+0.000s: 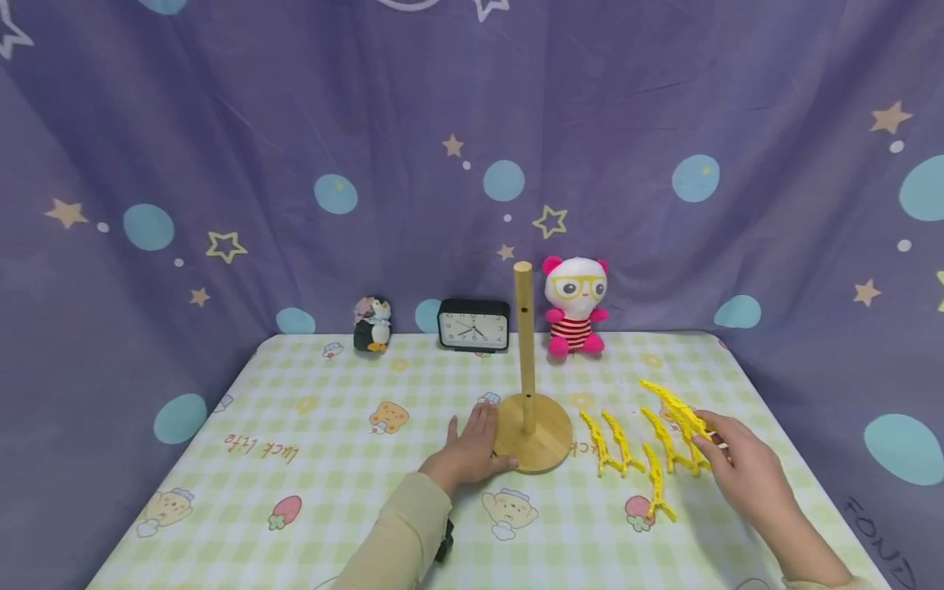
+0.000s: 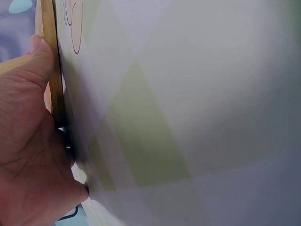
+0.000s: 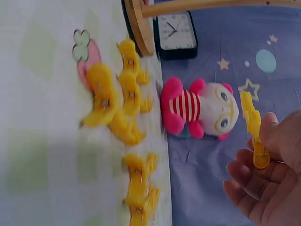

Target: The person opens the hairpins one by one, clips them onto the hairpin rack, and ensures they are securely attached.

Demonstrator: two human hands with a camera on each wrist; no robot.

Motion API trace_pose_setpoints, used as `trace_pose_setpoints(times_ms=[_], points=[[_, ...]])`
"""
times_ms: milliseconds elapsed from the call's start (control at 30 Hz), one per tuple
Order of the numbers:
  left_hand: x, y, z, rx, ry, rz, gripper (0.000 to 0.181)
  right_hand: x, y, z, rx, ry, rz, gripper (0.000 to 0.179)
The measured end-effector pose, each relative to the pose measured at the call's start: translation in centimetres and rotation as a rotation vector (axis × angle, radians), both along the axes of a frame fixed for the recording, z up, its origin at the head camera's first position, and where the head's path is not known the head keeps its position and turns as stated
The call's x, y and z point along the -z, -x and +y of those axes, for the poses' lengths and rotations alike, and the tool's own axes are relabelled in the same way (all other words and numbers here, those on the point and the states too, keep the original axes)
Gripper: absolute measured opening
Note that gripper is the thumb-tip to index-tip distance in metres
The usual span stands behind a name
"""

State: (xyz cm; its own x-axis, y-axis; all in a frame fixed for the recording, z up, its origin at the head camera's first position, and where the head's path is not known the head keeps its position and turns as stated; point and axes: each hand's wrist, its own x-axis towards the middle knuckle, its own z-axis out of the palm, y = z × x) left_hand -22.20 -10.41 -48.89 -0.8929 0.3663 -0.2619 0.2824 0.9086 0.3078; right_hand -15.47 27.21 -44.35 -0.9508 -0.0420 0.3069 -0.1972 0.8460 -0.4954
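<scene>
A wooden stand has a round base (image 1: pixel 549 447) and an upright post (image 1: pixel 526 352). My left hand (image 1: pixel 472 447) holds the left side of the base, thumb at its front edge and fingers along its side. The left wrist view shows the thumb (image 2: pixel 40 59) against the base's rim (image 2: pixel 56 84). To the right, my right hand (image 1: pixel 745 459) pinches a yellow branch-shaped plastic piece (image 3: pixel 254 125) between thumb and fingers, raised over the table. Several similar yellow pieces (image 1: pixel 655 483) lie on the cloth between the stand and my right hand.
Along the table's back edge stand a penguin figure (image 1: pixel 372 326), a black-framed clock (image 1: pixel 474 326) and a pink-and-white panda plush (image 1: pixel 577 307). A checked cloth (image 1: pixel 332 475) covers the table. Purple curtains (image 1: pixel 413 98) surround it at the back and sides.
</scene>
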Motion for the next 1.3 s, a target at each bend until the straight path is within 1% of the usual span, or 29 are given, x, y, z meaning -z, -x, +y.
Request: trace_pose_setpoints(times_ms=[67, 133, 267, 367, 433, 500, 633, 700, 833, 933, 1033, 1100, 1300], points=[[-0.1, -0.1, 0.0, -0.003, -0.001, -0.001, 0.099, -0.1, 0.5, -0.9, -0.047, -0.001, 0.078, 0.036], [-0.1, -0.1, -0.1, -0.004, -0.01, 0.001, 0.099, -0.1, 1.1, -1.8, -0.077, 0.0, 0.13, 0.035], [0.4, 0.0, -0.2, -0.006, -0.019, -0.001, 0.1, -0.1, 1.9, -3.4, -0.121, 0.013, 0.192, 0.035], [0.9, 0.1, -0.3, -0.005, -0.013, 0.01, 0.101, -0.2, 2.6, -4.8, -0.165, 0.001, 0.245, 0.035], [0.9, 0.1, -0.3, -0.006, 0.001, 0.013, 0.101, -0.1, 3.0, -5.8, -0.191, -0.015, 0.28, 0.036], [0.7, 0.1, -0.3, -0.006, 0.0, 0.017, 0.101, -0.1, 3.5, -6.9, -0.219, -0.036, 0.293, 0.037], [0.2, 0.1, -0.3, -0.01, -0.005, -0.001, 0.1, 0.3, 4.5, -9.0, -0.249, -0.075, 0.278, 0.037], [0.3, 0.1, -0.3, -0.014, -0.004, -0.008, 0.101, 0.6, 4.9, -10.1, -0.265, -0.092, 0.275, 0.036], [1.0, 0.2, -0.2, -0.023, 0.0, -0.006, 0.1, 1.3, 5.7, -11.9, -0.305, -0.109, 0.286, 0.033], [1.1, 0.1, -0.1, -0.026, -0.012, 0.0, 0.101, 1.9, 6.1, -13.0, -0.319, -0.104, 0.262, 0.033], [1.0, 0.0, 0.1, -0.024, -0.027, -0.001, 0.102, 2.3, 6.3, -13.7, -0.316, -0.093, 0.217, 0.034], [0.9, 0.0, 0.2, -0.021, -0.023, -0.004, 0.103, 2.6, 6.4, -14.1, -0.313, -0.09, 0.195, 0.034], [1.8, 0.5, 0.1, -0.036, 0.002, 0.0, 0.102, 3.4, 6.7, -14.4, -0.332, -0.086, 0.171, 0.035]])
